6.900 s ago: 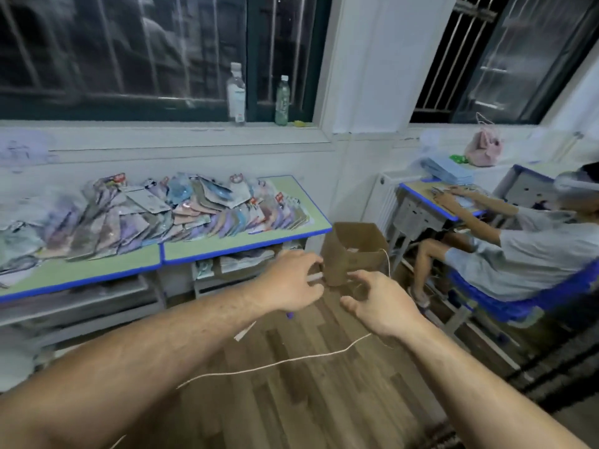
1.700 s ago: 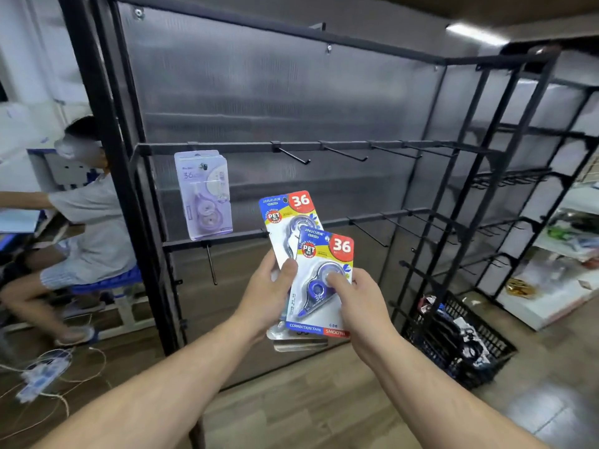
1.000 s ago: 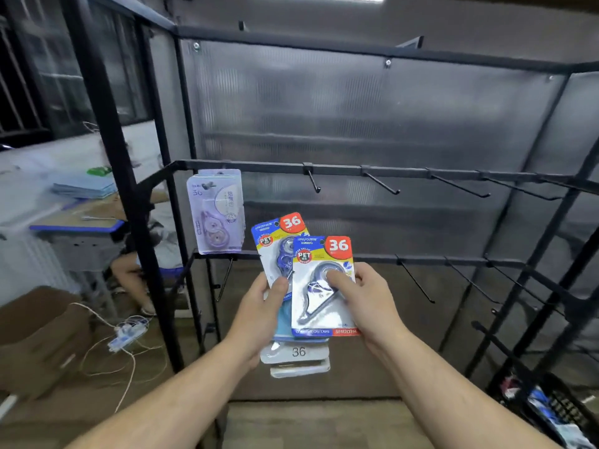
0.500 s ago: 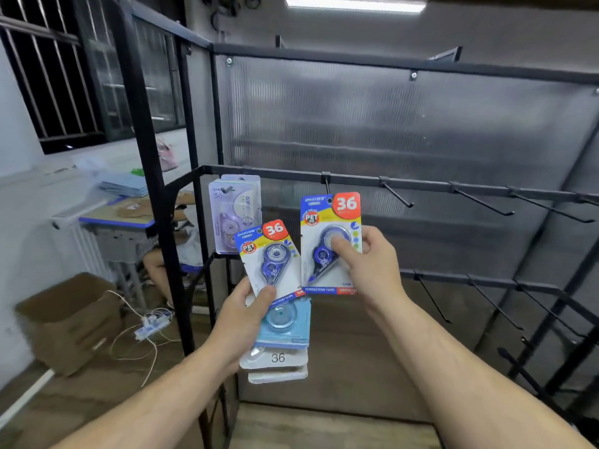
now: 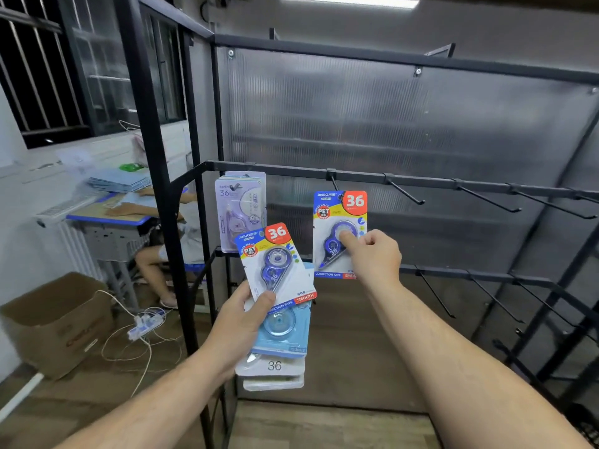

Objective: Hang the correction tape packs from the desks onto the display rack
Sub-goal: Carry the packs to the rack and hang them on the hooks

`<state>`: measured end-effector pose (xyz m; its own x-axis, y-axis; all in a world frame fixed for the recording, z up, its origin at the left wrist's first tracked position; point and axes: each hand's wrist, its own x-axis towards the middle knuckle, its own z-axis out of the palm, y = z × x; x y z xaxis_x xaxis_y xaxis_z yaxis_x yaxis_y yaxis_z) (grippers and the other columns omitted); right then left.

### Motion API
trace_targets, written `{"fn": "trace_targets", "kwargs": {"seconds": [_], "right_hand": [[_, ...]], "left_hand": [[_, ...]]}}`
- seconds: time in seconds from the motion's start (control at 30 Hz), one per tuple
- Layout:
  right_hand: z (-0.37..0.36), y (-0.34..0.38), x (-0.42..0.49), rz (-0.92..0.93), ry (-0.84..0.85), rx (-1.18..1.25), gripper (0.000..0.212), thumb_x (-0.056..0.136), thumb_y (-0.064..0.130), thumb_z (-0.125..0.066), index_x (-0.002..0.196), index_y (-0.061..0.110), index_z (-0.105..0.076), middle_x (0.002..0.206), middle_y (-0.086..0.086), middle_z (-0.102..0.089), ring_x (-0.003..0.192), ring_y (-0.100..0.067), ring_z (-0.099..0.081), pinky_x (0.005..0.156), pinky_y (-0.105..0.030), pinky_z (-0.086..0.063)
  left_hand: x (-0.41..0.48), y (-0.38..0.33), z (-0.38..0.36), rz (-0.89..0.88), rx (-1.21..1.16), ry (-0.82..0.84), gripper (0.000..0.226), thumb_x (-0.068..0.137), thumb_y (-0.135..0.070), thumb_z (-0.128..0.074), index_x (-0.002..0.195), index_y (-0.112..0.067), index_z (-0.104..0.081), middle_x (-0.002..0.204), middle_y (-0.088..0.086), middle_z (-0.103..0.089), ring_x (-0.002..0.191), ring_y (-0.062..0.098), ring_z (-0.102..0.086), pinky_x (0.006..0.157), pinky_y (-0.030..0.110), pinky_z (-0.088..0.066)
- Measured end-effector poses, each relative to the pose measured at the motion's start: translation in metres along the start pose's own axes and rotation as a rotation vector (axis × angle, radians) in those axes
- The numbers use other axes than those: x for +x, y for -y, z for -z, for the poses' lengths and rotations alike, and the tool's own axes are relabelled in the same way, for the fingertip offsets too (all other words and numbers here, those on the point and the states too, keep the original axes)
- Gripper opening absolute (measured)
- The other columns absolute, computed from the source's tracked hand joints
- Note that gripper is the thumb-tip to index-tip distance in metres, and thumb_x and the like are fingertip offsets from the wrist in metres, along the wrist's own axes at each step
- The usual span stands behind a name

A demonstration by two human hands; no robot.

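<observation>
I face a black display rack [image 5: 356,178] with rows of bare hooks. My right hand [image 5: 372,257] pinches one blue correction tape pack [image 5: 338,218] marked 36 and holds it upright just under the second hook [image 5: 332,181] of the upper bar. My left hand [image 5: 241,322] grips a fanned stack of packs [image 5: 278,306], a blue 36 pack on top, a light blue one and white ones beneath. Purple packs [image 5: 241,209] hang on the upper bar's leftmost hook.
More bare hooks [image 5: 405,192] run to the right along both bars. A black upright post [image 5: 152,176] stands at the left. Beyond it a person sits at a blue-edged desk [image 5: 107,217]. A cardboard box [image 5: 58,322] and a power strip with cables [image 5: 146,322] lie on the floor.
Since a second ago my right hand has lifted its single pack up and away from the stack, toward the upper bar's hook. The view has closed in on the rack.
</observation>
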<state>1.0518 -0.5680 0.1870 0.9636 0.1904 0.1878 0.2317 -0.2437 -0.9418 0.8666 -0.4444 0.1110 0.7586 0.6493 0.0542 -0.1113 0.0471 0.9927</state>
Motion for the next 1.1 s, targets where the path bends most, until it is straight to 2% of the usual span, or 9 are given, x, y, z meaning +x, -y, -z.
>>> {"fn": "trace_targets", "kwargs": {"seconds": [0.1,0.2,0.27,0.4,0.5,0.67,0.8,0.9,1.1], "right_hand": [[-0.004,-0.003,-0.003,0.032,0.051,-0.084,0.009,0.092,0.029,-0.070,0.096,0.022,-0.073,0.101,0.004,-0.073,0.097,-0.020,-0.068,0.075,-0.032,-0.052],[-0.006,-0.008,-0.020,0.045,0.151,-0.164,0.049,0.092,0.030,-0.067,0.141,0.027,-0.060,0.125,0.007,-0.065,0.107,-0.018,-0.062,0.087,-0.031,-0.049],[-0.008,-0.012,-0.033,0.047,0.169,-0.165,0.042,0.093,0.037,-0.065,0.134,0.027,-0.064,0.122,0.006,-0.066,0.105,-0.016,-0.062,0.083,-0.029,-0.045],[-0.010,-0.017,-0.053,0.016,0.235,-0.079,0.022,0.092,0.045,-0.068,0.087,0.024,-0.070,0.093,0.013,-0.071,0.090,-0.008,-0.065,0.070,-0.024,-0.045],[-0.007,-0.016,-0.060,0.050,0.284,-0.064,0.028,0.086,0.048,-0.075,0.094,0.022,-0.072,0.098,0.009,-0.072,0.091,-0.006,-0.068,0.078,-0.025,-0.053],[0.003,-0.006,-0.066,0.089,0.342,-0.005,0.015,0.084,0.036,-0.082,0.086,0.030,-0.068,0.087,0.016,-0.070,0.070,0.008,-0.067,0.061,-0.012,-0.053],[0.000,-0.001,-0.067,0.001,0.270,0.112,0.027,0.080,0.025,-0.085,0.095,0.017,-0.064,0.095,0.001,-0.074,0.081,-0.012,-0.072,0.071,-0.030,-0.060],[0.000,0.002,-0.068,-0.018,0.233,0.234,0.026,0.083,0.018,-0.082,0.097,0.015,-0.060,0.097,-0.004,-0.075,0.084,-0.018,-0.074,0.071,-0.032,-0.061],[0.009,0.000,-0.060,0.005,0.242,0.251,0.012,0.088,0.016,-0.078,0.097,0.013,-0.071,0.095,-0.002,-0.079,0.086,-0.018,-0.075,0.070,-0.029,-0.060]], "left_hand": [[0.000,0.002,0.000,0.011,-0.015,0.024,0.016,0.102,-0.022,-0.061,0.116,-0.027,-0.066,0.108,0.002,-0.078,0.099,0.028,-0.076,0.089,0.050,-0.060],[-0.001,0.004,0.000,0.020,-0.021,0.058,0.015,0.102,-0.023,-0.062,0.115,-0.029,-0.067,0.108,0.002,-0.078,0.099,0.029,-0.076,0.090,0.052,-0.060],[-0.001,0.004,-0.002,0.025,-0.032,0.072,0.015,0.102,-0.023,-0.061,0.115,-0.028,-0.067,0.108,0.003,-0.078,0.098,0.029,-0.076,0.088,0.051,-0.061],[-0.002,0.003,-0.008,0.010,-0.048,0.107,0.018,0.102,-0.019,-0.060,0.117,-0.027,-0.066,0.107,0.005,-0.078,0.097,0.029,-0.076,0.081,0.041,-0.062],[-0.003,0.001,-0.012,-0.001,-0.046,0.138,0.019,0.102,-0.018,-0.059,0.117,-0.027,-0.066,0.107,0.005,-0.078,0.097,0.029,-0.076,0.079,0.038,-0.062],[-0.005,-0.004,-0.018,-0.035,0.024,0.235,0.022,0.101,-0.015,-0.061,0.119,-0.028,-0.066,0.105,0.000,-0.079,0.093,0.019,-0.075,0.078,0.029,-0.059],[-0.005,-0.006,-0.026,-0.070,0.016,0.292,0.026,0.094,-0.029,-0.071,0.119,-0.027,-0.067,0.109,0.000,-0.078,0.098,0.017,-0.073,0.083,0.028,-0.058],[-0.003,-0.006,-0.025,-0.062,-0.040,0.339,0.053,0.070,-0.042,-0.087,0.118,-0.032,-0.067,0.111,0.000,-0.078,0.097,0.015,-0.073,0.081,0.027,-0.058],[0.004,0.001,-0.019,-0.045,-0.078,0.295,0.054,0.078,-0.006,-0.085,0.118,-0.038,-0.068,0.115,0.000,-0.076,0.095,0.017,-0.074,0.077,0.027,-0.058]]}}
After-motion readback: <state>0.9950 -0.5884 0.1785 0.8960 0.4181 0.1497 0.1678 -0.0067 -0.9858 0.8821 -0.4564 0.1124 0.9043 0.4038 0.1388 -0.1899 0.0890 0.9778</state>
